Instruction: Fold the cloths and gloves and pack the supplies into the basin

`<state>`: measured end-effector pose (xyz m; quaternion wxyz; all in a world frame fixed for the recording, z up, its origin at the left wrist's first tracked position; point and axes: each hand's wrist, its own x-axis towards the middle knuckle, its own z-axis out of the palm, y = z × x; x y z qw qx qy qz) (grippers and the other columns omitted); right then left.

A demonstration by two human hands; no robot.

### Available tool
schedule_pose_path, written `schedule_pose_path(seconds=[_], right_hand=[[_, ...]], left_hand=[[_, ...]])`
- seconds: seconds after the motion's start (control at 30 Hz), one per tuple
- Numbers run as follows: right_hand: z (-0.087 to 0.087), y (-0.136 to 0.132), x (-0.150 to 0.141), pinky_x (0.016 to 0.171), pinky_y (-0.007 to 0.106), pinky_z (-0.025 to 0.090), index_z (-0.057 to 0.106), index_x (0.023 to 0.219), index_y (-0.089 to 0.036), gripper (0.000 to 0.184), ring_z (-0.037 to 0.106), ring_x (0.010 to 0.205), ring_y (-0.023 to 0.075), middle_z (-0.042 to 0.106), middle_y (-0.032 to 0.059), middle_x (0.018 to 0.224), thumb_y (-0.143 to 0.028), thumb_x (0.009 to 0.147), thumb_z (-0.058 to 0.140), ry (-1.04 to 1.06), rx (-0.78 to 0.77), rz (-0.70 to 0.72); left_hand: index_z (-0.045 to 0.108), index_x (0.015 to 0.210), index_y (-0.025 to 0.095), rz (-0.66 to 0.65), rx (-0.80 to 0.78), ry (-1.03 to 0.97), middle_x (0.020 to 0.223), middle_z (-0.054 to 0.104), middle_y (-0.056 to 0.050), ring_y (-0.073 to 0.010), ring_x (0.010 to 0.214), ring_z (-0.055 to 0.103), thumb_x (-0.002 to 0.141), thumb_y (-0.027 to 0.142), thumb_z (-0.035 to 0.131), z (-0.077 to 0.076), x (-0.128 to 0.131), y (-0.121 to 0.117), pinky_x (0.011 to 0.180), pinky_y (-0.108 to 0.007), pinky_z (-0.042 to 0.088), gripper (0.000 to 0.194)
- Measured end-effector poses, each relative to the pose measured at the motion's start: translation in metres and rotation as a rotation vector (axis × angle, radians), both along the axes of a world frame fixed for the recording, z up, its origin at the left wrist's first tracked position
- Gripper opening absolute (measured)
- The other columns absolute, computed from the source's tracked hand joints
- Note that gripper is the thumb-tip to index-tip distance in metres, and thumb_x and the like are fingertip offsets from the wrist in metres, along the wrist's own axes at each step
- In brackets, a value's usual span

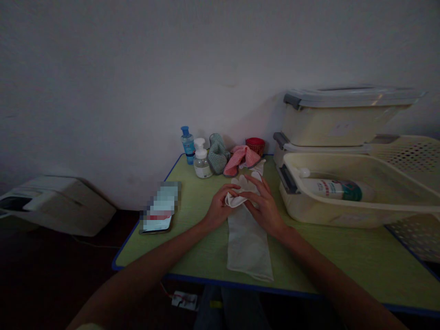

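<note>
A long white glove (248, 243) lies flat on the table, its open cuff toward me and its finger ends pointing to the wall. Over its upper part, my left hand (220, 208) pinches a folded white edge of glove material. My right hand (263, 206) comes in from the other side, fingers bent and closed on the same white material. Whether this folded piece belongs to the flat glove or to a second one, I cannot tell. My fingers cover part of it.
Behind my hands stand a blue bottle (188, 144), a pump bottle (202, 162), a green-grey cloth (218, 156), a pink cloth (240, 158) and a red basket (255, 145). A phone (158, 208) lies left. At right, an open bin (309, 211) holds a white bottle (332, 189).
</note>
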<state>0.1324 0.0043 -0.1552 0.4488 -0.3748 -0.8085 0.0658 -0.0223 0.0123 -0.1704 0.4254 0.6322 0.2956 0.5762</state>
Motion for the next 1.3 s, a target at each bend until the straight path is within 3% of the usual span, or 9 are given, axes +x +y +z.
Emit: schedule_pose_path(seconds=[0.17,0.3,0.47,0.57,0.7,0.83,0.97,1.3], right_hand=[[0.018,0.004,-0.006,0.102,0.05,0.028,0.063,0.071,-0.026,0.016,0.033,0.127,0.0263,0.053,0.0035,0.121,-0.011,0.068,0.057,0.162,-0.068,-0.035],[0.055,0.009,-0.011,0.085,0.042,0.041,0.055,0.06,-0.023,0.018,0.056,0.094,0.0251,0.062,0.0058,0.092,-0.005,0.06,0.06,0.173,-0.163,-0.032],[0.109,0.021,-0.01,0.067,0.03,0.039,0.053,0.054,-0.021,0.02,0.053,0.067,0.0174,0.057,0.0001,0.065,-0.004,0.058,0.064,0.197,-0.095,-0.069],[0.134,0.028,-0.005,0.058,0.026,0.036,0.056,0.053,-0.018,0.016,0.048,0.055,0.013,0.053,-0.0027,0.055,-0.008,0.063,0.065,0.169,-0.09,-0.065],[0.156,0.033,0.005,0.05,0.023,0.032,0.062,0.053,-0.015,0.013,0.043,0.048,0.0097,0.05,-0.0044,0.046,-0.01,0.063,0.069,0.145,-0.151,-0.002],[0.169,0.032,0.01,0.047,0.022,0.032,0.065,0.055,-0.014,0.012,0.043,0.043,0.0079,0.051,-0.0048,0.044,-0.005,0.063,0.069,0.266,-0.313,0.061],[0.178,0.025,0.01,0.042,0.021,0.032,0.063,0.058,-0.015,0.016,0.042,0.037,0.0062,0.05,-0.0058,0.042,-0.001,0.066,0.066,0.359,-0.371,0.054],[0.181,0.022,0.011,0.039,0.015,0.039,0.053,0.053,-0.015,0.027,0.05,0.038,0.005,0.055,-0.0031,0.044,-0.01,0.077,0.06,0.536,-0.423,0.055]], left_hand=[[0.058,0.064,0.017,0.039,-0.034,-0.003,0.095,0.06,-0.008,-0.0198,0.092,0.056,0.059,0.026,0.074,0.018,0.001,0.006,0.08,-0.031,0.042,0.02],[0.06,0.064,0.016,0.026,-0.008,-0.031,0.092,0.06,-0.007,-0.0197,0.092,0.056,0.049,0.019,0.077,0.051,0.001,0.015,0.081,-0.03,0.043,0.023],[0.059,0.068,0.017,-0.093,0.009,-0.052,0.095,0.062,-0.004,-0.0165,0.089,0.058,0.048,0.009,0.076,0.103,-0.004,0.028,0.079,-0.028,0.045,0.027],[0.058,0.065,0.015,-0.112,0.005,0.037,0.081,0.063,-0.002,-0.0128,0.075,0.059,0.053,0.009,0.073,0.129,-0.012,0.034,0.07,-0.025,0.047,0.02],[0.055,0.061,0.013,-0.031,-0.032,0.151,0.058,0.056,0.003,-0.0067,0.05,0.051,0.061,0.011,0.069,0.153,-0.023,0.035,0.051,-0.018,0.044,0.014],[0.053,0.06,0.013,0.031,-0.023,0.202,0.052,0.05,0.006,-0.0047,0.045,0.048,0.062,0.009,0.069,0.17,-0.031,0.03,0.045,-0.015,0.039,0.018],[0.051,0.061,0.013,0.062,-0.001,0.17,0.057,0.05,0.005,-0.0061,0.051,0.052,0.062,0.002,0.069,0.181,-0.033,0.027,0.051,-0.017,0.042,0.021],[0.049,0.066,0.014,0.082,0.09,0.173,0.056,0.051,0.005,-0.0054,0.051,0.054,0.074,0.015,0.064,0.186,-0.029,0.029,0.049,-0.014,0.04,0.017]])
